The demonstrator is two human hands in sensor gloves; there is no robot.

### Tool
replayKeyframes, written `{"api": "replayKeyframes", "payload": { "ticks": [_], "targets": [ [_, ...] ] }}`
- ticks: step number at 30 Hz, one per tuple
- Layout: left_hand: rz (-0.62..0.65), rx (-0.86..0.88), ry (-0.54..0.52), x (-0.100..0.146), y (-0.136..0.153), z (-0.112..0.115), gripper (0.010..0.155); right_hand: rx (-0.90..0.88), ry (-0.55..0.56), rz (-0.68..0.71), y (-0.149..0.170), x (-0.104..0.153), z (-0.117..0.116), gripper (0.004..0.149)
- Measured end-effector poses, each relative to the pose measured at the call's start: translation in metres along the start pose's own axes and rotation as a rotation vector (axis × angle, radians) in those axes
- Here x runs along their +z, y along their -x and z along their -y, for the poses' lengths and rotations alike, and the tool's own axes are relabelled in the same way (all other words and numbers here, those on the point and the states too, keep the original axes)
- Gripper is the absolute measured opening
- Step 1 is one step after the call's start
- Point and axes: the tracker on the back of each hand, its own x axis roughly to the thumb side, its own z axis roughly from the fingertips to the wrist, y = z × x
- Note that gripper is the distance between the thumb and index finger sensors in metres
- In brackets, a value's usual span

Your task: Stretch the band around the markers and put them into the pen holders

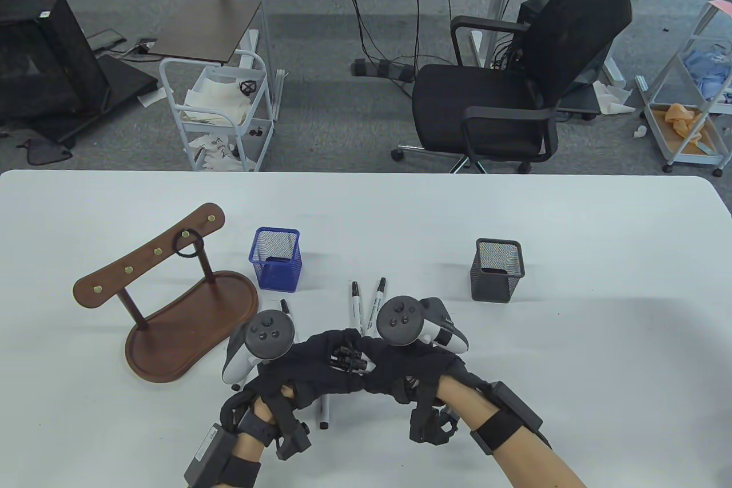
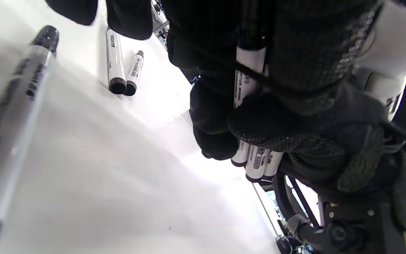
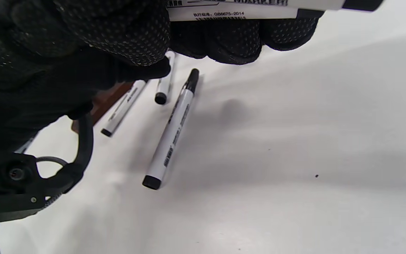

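Note:
Near the table's front middle, my left hand [image 1: 327, 353] and right hand [image 1: 378, 365] meet and both grip a small bundle of white markers with black caps [image 1: 350, 361]. The left wrist view shows the bundle [image 2: 257, 164] wrapped in gloved fingers, with a thin black band [image 2: 259, 78] stretched across it. In the right wrist view the bundle [image 3: 252, 8] sits above my curled fingers [image 3: 224, 38]. A blue mesh pen holder [image 1: 275, 266] and a black mesh pen holder [image 1: 497, 277] stand upright behind the hands.
Loose markers lie on the table: two [image 1: 355, 305] just beyond the hands, one [image 1: 284, 308] by the left tracker, one [image 1: 324, 413] under my left wrist. A wooden hook stand [image 1: 189, 328] at the left carries a black band [image 1: 189, 244]. An office chair [image 1: 514, 87] stands beyond the table.

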Motion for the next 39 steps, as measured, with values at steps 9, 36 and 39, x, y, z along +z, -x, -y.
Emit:
{"api": "replayKeyframes", "payload": {
  "ticks": [9, 36, 39],
  "targets": [
    [0.013, 0.131, 0.044, -0.007, 0.012, 0.001, 0.087, -0.065, 0.098, 0.116, -0.003, 0.006, 0.004, 0.049],
    [-0.019, 0.012, 0.092, -0.005, 0.006, -0.005, 0.061, -0.514, 0.052, 0.143, 0.027, -0.002, 0.017, 0.077],
    [-0.026, -0.039, 0.099, -0.003, 0.004, -0.003, 0.051, -0.761, 0.064, 0.107, 0.046, -0.007, 0.016, 0.079]
  ]
}}
